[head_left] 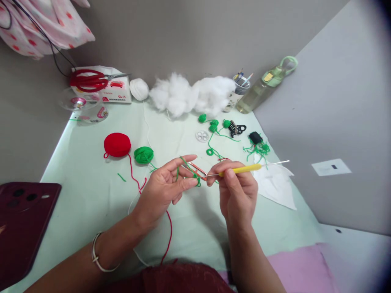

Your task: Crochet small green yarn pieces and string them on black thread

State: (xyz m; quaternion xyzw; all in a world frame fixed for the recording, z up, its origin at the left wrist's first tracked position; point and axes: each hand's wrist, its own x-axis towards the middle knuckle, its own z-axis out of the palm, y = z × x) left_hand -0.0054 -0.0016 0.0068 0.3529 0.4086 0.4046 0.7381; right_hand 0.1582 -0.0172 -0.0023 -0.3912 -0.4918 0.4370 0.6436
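My right hand (240, 191) grips a crochet hook (244, 169) by its yellow handle, its thin metal tip pointing left. That tip meets a small piece of green crochet work (198, 180), which my left hand (171, 179) pinches between thumb and fingers. Green yarn passes over the raised index finger of my left hand. Behind the fingers lies an orange-handled tool (198, 170), partly hidden. A green yarn ball (143, 155) rests left of my hands, beside a larger red yarn ball (117, 145).
White stuffing (174, 95) and a white yarn ball (139, 89) line the back wall. Red scissors (90, 80) lie on a box at back left. Small green crocheted balls (214, 125) sit near a black hair claw (236, 129). A bottle (259, 91) leans at right; a phone (27, 228) is at left.
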